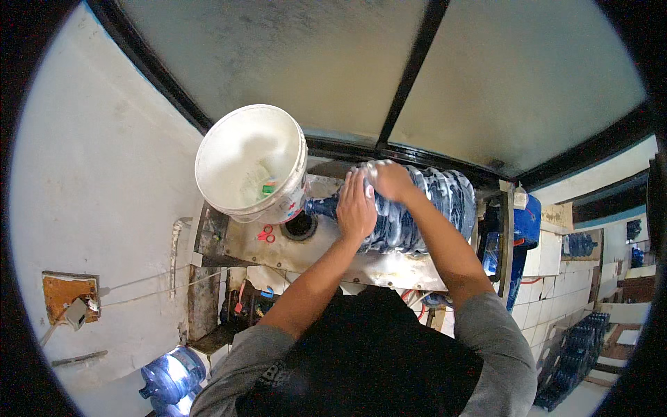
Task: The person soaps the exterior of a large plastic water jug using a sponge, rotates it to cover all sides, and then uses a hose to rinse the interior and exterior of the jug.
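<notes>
A large blue plastic water jug, coated in white foam, lies on its side on the metal worktop, its neck pointing left. My left hand rests flat against the jug's shoulder near the neck, fingers extended. Just right of it, my right hand is bent over the jug's upper side. Foam and motion blur hide its fingertips, and I cannot make out whether anything is held under them. Beyond the jug's mouth, a round dark hole opens in the worktop.
A white plastic bucket with a green item inside stands at the left. Red-handled scissors lie beside the hole. Framed frosted panels rise behind. More blue jugs stand at lower left; a blue container is at right.
</notes>
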`<move>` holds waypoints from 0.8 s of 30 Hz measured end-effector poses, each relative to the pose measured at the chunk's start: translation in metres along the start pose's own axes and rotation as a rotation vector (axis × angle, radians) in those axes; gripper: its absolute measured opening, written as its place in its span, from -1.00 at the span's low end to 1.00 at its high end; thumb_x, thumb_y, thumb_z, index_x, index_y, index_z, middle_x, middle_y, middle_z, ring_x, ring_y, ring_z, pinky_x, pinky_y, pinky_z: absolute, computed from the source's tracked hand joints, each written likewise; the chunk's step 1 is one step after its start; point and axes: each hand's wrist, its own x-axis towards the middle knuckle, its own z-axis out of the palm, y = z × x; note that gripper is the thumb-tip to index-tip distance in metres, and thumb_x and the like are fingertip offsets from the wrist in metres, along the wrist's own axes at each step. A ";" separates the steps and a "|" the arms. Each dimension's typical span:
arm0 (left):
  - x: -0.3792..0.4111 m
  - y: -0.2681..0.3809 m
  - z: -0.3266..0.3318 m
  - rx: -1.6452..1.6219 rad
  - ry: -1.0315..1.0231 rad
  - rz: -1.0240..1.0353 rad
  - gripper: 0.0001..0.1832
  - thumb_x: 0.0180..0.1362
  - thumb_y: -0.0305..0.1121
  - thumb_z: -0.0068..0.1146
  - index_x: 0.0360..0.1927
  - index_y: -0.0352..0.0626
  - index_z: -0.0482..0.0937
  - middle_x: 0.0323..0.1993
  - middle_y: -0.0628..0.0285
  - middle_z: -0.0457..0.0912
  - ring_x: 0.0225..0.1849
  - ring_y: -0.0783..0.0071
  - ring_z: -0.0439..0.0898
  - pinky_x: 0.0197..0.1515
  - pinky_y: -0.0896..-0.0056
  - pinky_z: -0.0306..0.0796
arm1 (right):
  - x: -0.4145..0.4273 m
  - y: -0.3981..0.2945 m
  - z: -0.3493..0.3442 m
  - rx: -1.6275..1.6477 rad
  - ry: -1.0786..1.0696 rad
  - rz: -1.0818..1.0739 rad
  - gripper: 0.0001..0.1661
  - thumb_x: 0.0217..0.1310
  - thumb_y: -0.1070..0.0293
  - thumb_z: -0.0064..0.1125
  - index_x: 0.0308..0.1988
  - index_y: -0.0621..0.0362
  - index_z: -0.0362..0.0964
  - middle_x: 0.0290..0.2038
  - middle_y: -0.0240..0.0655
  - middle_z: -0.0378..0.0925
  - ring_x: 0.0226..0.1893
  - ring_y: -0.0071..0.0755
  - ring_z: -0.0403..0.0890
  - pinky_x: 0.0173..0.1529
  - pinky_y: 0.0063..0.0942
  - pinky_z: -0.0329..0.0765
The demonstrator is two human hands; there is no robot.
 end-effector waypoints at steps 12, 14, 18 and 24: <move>0.012 0.005 0.012 0.134 -0.054 0.055 -0.36 0.34 -0.23 0.00 0.44 -0.29 0.26 0.44 -0.09 0.34 0.48 -0.12 0.26 0.48 0.01 0.19 | -0.035 0.095 0.001 0.112 0.030 0.473 -0.29 0.50 -0.08 -0.30 0.31 0.18 0.39 0.44 0.00 0.25 0.40 0.34 0.25 0.45 0.26 0.12; 0.026 0.016 0.005 0.158 -0.118 -0.026 -0.35 0.33 -0.20 0.03 0.43 -0.29 0.28 0.43 -0.10 0.36 0.46 -0.13 0.29 0.46 0.01 0.22 | -0.039 0.069 0.014 0.185 0.221 0.454 -0.33 0.47 -0.04 -0.20 0.31 0.19 0.39 0.38 0.05 0.34 0.35 0.31 0.37 0.44 0.12 0.24; 0.046 0.016 0.010 0.162 -0.166 -0.066 -0.30 0.28 -0.15 0.11 0.43 -0.28 0.27 0.41 -0.09 0.39 0.41 -0.15 0.35 0.42 -0.01 0.27 | -0.120 0.047 0.145 -0.105 0.831 -0.091 -0.32 0.30 0.18 0.10 0.36 0.12 0.33 0.40 0.00 0.32 0.40 0.13 0.31 0.46 0.19 0.19; 0.030 0.008 0.011 0.192 -0.128 -0.026 -0.30 0.27 -0.22 0.13 0.45 -0.21 0.25 0.40 -0.08 0.39 0.40 -0.15 0.37 0.39 -0.05 0.30 | -0.158 0.069 0.156 -0.100 0.773 -0.132 -0.30 0.34 0.18 0.06 0.43 -0.02 0.25 0.53 -0.15 0.11 0.55 0.06 0.01 0.50 0.39 -0.06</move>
